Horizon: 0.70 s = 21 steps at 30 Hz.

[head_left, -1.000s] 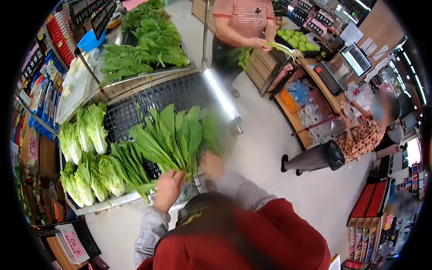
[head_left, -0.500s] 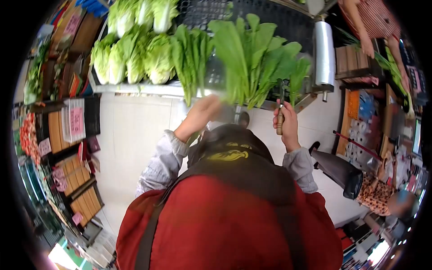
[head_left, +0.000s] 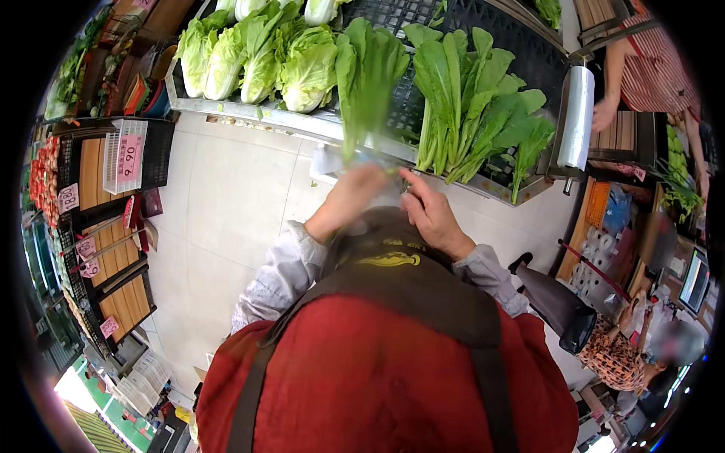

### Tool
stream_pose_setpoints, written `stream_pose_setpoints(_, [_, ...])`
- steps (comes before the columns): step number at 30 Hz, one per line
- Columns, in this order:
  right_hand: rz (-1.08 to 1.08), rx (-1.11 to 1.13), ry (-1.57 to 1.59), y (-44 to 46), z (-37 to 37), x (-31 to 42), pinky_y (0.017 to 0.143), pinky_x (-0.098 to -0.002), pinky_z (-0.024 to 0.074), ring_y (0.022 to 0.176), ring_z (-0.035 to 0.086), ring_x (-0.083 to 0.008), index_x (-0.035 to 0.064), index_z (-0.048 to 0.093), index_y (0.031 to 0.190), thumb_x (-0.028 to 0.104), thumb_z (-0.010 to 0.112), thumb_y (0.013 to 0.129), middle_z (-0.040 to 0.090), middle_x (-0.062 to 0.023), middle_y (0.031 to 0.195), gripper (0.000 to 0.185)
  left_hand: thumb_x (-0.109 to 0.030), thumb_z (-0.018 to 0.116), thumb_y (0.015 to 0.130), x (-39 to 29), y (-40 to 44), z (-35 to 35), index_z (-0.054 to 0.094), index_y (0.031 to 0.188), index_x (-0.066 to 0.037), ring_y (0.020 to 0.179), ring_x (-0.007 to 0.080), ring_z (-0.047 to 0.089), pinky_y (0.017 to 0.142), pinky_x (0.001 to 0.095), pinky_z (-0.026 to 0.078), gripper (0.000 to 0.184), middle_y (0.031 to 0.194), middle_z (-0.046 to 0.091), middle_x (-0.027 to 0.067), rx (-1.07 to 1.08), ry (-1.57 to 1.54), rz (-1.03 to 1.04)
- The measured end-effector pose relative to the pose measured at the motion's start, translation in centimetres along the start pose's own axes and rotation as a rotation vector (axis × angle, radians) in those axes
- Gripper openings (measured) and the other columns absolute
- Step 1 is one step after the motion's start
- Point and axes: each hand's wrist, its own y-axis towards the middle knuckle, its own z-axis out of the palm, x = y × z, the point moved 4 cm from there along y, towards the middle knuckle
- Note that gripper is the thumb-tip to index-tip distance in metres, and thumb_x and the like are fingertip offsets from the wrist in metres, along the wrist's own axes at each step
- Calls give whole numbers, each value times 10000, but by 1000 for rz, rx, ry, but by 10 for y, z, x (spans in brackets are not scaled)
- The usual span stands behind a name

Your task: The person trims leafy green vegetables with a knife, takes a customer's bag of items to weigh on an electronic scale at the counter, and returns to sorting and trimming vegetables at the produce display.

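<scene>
My left hand (head_left: 353,198), smeared by motion, is closed around the base of a long-stalked leafy green (head_left: 368,94), whose blurred leaves point away from me over the crate edge. My right hand (head_left: 438,219) meets it in front of my apron, curled with the index finger reaching to the stalk's cut end. Only a small dark bit of the knife (head_left: 406,186) shows by those fingers; its wooden handle is hidden in the hand. More leafy greens (head_left: 472,106) lie fanned out on the black crate (head_left: 408,124), to the right of the held one.
Napa cabbages (head_left: 308,68) line the left of the display. A roll of plastic bags (head_left: 577,117) hangs at its right corner. One person in a striped top (head_left: 661,64) stands at far right, another in a patterned top (head_left: 615,336) lower right. Shelves with price tags (head_left: 130,158) stand left.
My right hand has moved left with the knife, coming up against my left hand. The held green has come up in my left hand, and the view has shifted slightly.
</scene>
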Motion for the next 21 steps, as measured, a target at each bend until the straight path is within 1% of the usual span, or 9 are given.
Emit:
stream_pose_setpoints(1, [-3, 1, -4, 0, 3, 2, 523, -215, 405, 547, 465, -69, 27, 409, 1349, 103, 453, 937, 545, -12, 733, 422, -150, 519, 923, 4, -1, -1, 592, 1115, -31, 800, 167, 579, 712, 291, 470, 237, 907, 619, 110, -1, 52, 7])
stream_pose_setpoints(3, [-8, 4, -11, 1, 9, 5, 522, -221, 407, 537, 468, -73, 31, 403, 1354, 109, 457, 937, 543, -11, 720, 428, -195, 489, 976, 10, -3, 0, 568, 994, -41, 569, 29, 447, 516, 181, 373, 174, 705, 474, -48, -25, -81, 70])
stream_pose_setpoints(6, [-4, -3, -55, 2, 15, 10, 519, -227, 408, 531, 470, -77, 39, 407, 1356, 117, 463, 936, 538, -12, 708, 430, -194, 486, 978, 24, -7, -3, 561, 968, -42, 584, 27, 439, 516, 183, 360, 170, 707, 464, -51, -23, -163, 7])
stream_pose_setpoints(10, [19, -24, -57, 1, 22, 13, 517, -231, 407, 528, 471, -79, 58, 421, 1352, 130, 465, 936, 530, -11, 694, 425, -194, 484, 979, 30, -12, -6, 562, 969, -42, 602, 26, 433, 518, 183, 350, 171, 706, 451, -54, -16, -165, 30])
stream_pose_setpoints(16, [90, -7, -3, 2, 34, 15, 520, -223, 393, 533, 443, -71, 73, 430, 1350, 144, 463, 938, 505, -2, 680, 419, -179, 502, 969, 31, -19, -11, 571, 1039, -28, 614, 40, 455, 544, 183, 367, 180, 744, 513, -47, -48, -119, 26])
stream_pose_setpoints(18, [114, -6, 24, 3, 40, 14, 524, -219, 388, 539, 434, -67, 72, 435, 1346, 147, 461, 939, 496, 1, 676, 415, -177, 535, 951, 26, -22, -16, 588, 1048, -18, 625, 34, 478, 554, 193, 388, 193, 743, 551, -30, -122, 67, 150])
stream_pose_setpoints(19, [83, -36, -7, 2, 42, 11, 527, -217, 385, 545, 428, -64, 72, 443, 1337, 150, 459, 940, 489, 4, 674, 405, -177, 535, 951, 25, -23, -16, 588, 1048, -18, 625, 34, 478, 554, 193, 388, 193, 743, 551, -30, -122, 65, 150])
stream_pose_setpoints(21, [53, -67, -40, 4, 48, 10, 530, -215, 381, 551, 422, -60, 71, 452, 1328, 152, 457, 941, 482, 7, 673, 395, -183, 561, 929, 20, -27, -16, 605, 1028, -30, 606, 76, 501, 558, 226, 413, 188, 722, 578, 9, -195, 195, 173])
